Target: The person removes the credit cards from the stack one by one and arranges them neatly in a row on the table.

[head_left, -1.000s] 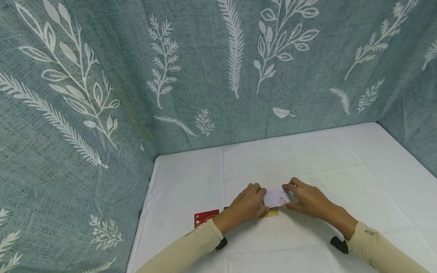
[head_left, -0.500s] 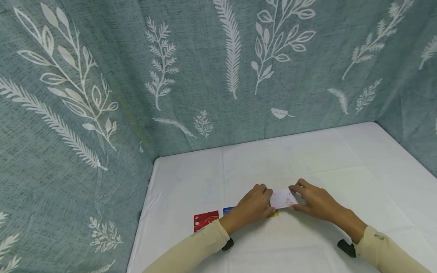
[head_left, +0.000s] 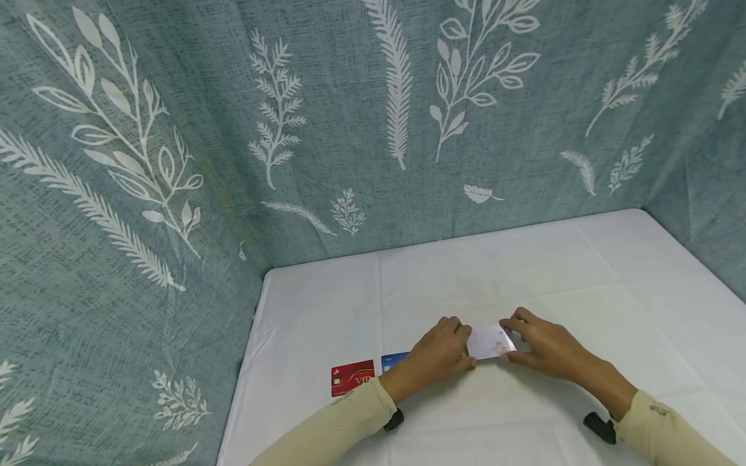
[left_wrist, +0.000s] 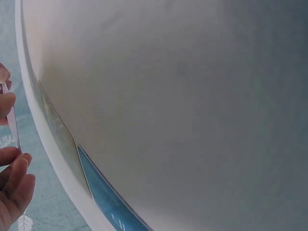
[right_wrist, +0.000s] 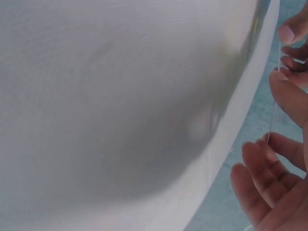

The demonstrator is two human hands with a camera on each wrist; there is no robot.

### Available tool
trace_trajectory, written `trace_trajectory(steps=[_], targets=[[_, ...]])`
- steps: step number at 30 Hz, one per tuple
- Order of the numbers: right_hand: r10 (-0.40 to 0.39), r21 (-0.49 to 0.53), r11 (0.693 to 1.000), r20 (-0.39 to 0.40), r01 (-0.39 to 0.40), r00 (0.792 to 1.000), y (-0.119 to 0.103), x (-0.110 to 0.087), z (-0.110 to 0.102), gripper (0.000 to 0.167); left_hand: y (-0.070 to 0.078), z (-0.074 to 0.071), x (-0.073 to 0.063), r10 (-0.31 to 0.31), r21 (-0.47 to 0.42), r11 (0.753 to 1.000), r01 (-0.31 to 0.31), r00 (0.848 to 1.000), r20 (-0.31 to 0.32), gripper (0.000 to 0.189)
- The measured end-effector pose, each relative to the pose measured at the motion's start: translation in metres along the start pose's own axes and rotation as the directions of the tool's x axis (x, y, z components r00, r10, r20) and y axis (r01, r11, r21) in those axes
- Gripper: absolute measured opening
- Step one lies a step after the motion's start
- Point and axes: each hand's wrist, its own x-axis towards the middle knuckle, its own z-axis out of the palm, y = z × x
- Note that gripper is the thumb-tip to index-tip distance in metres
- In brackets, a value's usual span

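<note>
My left hand pinches the left end of a pale pinkish card. At the card's other end my right hand pinches between thumb and fingers, beside a shiny clear-looking strip. The card is raised over the white table, seen nearly edge-on in the right wrist view, where the right hand's fingers show. Below my left forearm lie a red card with gold lettering and a blue card, partly covered. A yellowish card lies beside the blue one in the left wrist view, mostly hidden in the head view.
A white cloth covers the table. Grey-green curtains with white leaf patterns hang behind and at both sides. Black wrist devices show under the sleeves.
Both hands have shifted to the right with the pale card between them. More of the red and blue cards now shows, while the yellow card has become nearly covered.
</note>
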Motion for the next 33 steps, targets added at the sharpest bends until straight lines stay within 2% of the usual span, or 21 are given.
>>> trace_trajectory(steps=[7, 15, 33], targets=[[0.013, 0.013, 1.000, 0.005, -0.013, 1.000, 0.0023, -0.0068, 0.0006, 0.054, 0.0042, 0.0023, 0.0000, 0.012, -0.014, 1.000, -0.012, 1.000, 0.012, 0.050], [-0.006, 0.029, 1.000, -0.025, 0.007, 1.000, 0.0048, -0.0079, -0.0013, 0.054, 0.0048, 0.0049, 0.0014, 0.035, 0.068, 0.997, -0.032, 0.998, -0.048, 0.049], [0.004, 0.042, 0.999, -0.007, -0.004, 1.000, 0.0100, -0.0108, -0.0052, 0.053, 0.0090, 0.0043, 0.0054, 0.026, 0.049, 0.999, -0.024, 0.999, -0.043, 0.049]])
